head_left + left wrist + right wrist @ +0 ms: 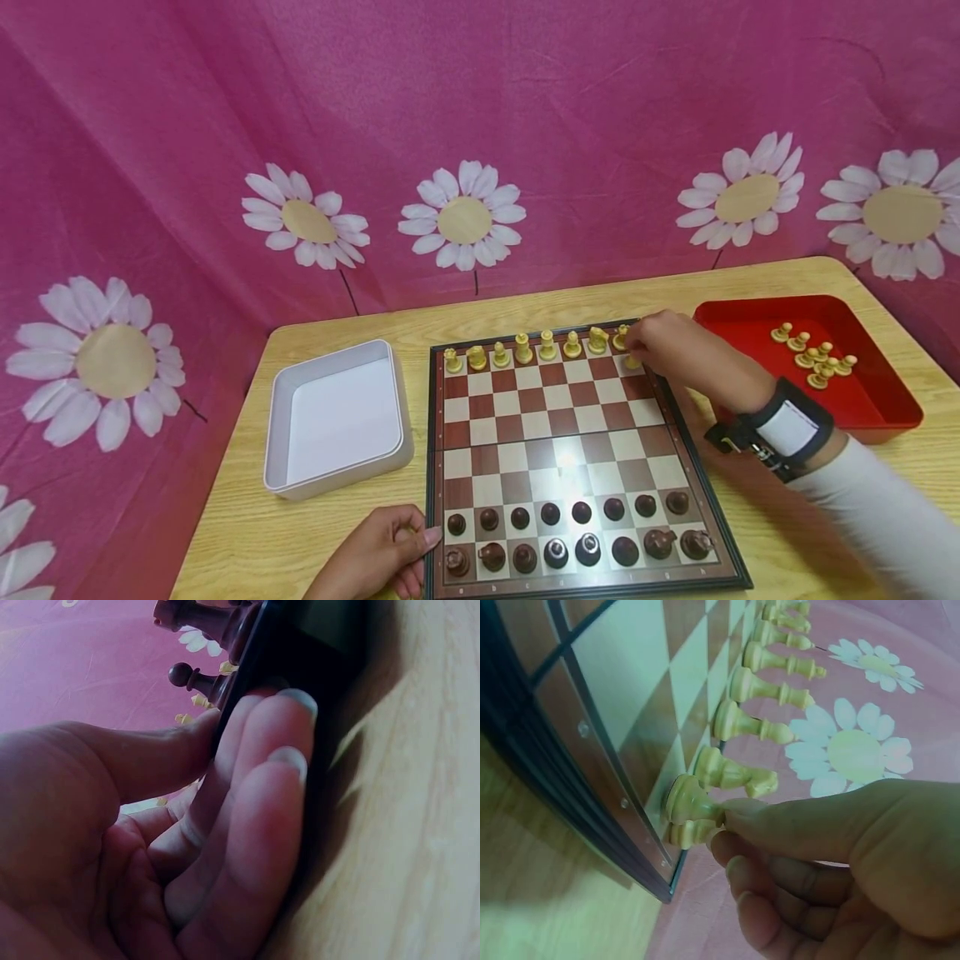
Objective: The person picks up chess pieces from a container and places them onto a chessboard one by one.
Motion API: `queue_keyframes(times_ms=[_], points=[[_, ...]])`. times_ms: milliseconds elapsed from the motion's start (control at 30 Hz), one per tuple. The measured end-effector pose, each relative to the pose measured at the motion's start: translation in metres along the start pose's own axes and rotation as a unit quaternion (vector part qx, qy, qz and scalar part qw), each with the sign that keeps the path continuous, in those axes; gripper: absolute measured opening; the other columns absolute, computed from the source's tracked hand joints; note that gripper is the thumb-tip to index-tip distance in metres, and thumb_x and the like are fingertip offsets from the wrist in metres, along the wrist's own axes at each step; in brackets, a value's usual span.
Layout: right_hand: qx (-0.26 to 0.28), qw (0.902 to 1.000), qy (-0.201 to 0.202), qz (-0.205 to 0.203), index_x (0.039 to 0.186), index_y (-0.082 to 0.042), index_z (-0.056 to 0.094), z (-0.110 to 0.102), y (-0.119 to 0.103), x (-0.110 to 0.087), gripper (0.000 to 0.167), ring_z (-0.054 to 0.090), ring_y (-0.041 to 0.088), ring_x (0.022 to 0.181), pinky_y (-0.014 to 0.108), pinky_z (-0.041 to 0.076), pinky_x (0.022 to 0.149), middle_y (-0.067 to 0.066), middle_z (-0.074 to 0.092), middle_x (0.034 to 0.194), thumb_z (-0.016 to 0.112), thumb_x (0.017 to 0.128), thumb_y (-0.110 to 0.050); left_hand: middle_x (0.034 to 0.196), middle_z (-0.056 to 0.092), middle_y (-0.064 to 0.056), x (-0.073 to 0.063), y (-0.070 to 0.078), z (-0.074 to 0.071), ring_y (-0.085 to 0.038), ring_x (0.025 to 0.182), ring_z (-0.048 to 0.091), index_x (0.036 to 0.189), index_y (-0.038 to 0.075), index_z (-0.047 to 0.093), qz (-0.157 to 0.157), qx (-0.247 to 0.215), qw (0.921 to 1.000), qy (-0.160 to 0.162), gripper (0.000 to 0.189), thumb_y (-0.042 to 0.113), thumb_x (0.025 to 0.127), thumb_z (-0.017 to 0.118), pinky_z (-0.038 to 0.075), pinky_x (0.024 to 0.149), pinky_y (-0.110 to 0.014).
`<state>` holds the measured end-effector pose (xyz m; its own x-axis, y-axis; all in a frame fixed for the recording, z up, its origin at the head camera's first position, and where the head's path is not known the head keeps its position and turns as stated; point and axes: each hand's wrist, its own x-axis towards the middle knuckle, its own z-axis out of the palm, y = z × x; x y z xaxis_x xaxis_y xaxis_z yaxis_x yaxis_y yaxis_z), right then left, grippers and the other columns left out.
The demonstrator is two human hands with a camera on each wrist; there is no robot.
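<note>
my right hand (678,346) is at the far right corner of the chessboard (483,458), thumb and fingertips pinching one pale pawn (688,799) near its top. the pawn is just in front of the pale corner rook (688,835); whether its base bears on the board, i cannot tell from here. my left hand (378,546) grips the board's near left edge, thumb at the rim, other fingers curled against the side, which should stop it sliding.

to do this well, i would set the pawn upright, centre its base within the square, and let the board take its weight before parting my fingers. a straight lift away seems safest, because the rook and the pale knight (731,772) stand close and a sideways brush could tip either. the left grip wants to be steady but light: tilting that edge could jolt the dark pieces (581,512) near it. seven more pale pawns (827,367) are in the red tray (862,408), right of the board.
</note>
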<state>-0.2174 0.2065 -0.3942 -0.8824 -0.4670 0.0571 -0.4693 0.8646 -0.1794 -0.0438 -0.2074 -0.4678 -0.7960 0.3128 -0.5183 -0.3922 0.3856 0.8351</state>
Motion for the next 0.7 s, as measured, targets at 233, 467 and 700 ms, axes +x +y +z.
queue_keyframes(times_ms=[233, 467, 700], points=[[0.013, 0.9997, -0.014, 0.014, 0.099, -0.004, 0.080, 0.0046, -0.0007, -0.0007, 0.016, 0.057, 0.017, 0.067, 0.027, 0.052, 0.058, 0.007, 0.074, 0.084, 0.085, 0.084, -0.006, 0.060, 0.064, 0.001, 0.0007, 0.0002, -0.0007, -0.009, 0.051, 0.063, 0.091, 0.003, 0.064, -0.005, 0.000, 1.0000, -0.001, 0.028, 0.029, 0.102, 0.067, 0.053, 0.048, -0.021], [0.025, 0.9994, -0.019, 0.016, 0.104, -0.003, 0.080, 0.0054, -0.0024, 0.0000, 0.018, 0.058, 0.017, 0.068, 0.025, 0.054, 0.056, 0.012, 0.076, 0.090, 0.082, 0.086, -0.004, 0.060, 0.065, 0.000, -0.0004, 0.0020, -0.0013, -0.009, 0.051, 0.064, 0.091, 0.003, 0.064, -0.004, 0.003, 1.0000, 0.000, 0.030, 0.031, 0.102, 0.067, 0.053, 0.049, -0.021], [0.019, 0.9998, -0.005, 0.003, 0.104, -0.003, 0.080, 0.0080, -0.0017, -0.0026, 0.019, 0.059, 0.018, 0.069, 0.025, 0.053, 0.057, 0.012, 0.077, 0.092, 0.083, 0.085, -0.002, 0.060, 0.065, 0.000, 0.0002, 0.0003, -0.0008, -0.007, 0.051, 0.063, 0.088, 0.003, 0.061, 0.007, -0.017, 0.9998, -0.011, 0.029, 0.028, 0.102, 0.067, 0.052, 0.049, -0.021]])
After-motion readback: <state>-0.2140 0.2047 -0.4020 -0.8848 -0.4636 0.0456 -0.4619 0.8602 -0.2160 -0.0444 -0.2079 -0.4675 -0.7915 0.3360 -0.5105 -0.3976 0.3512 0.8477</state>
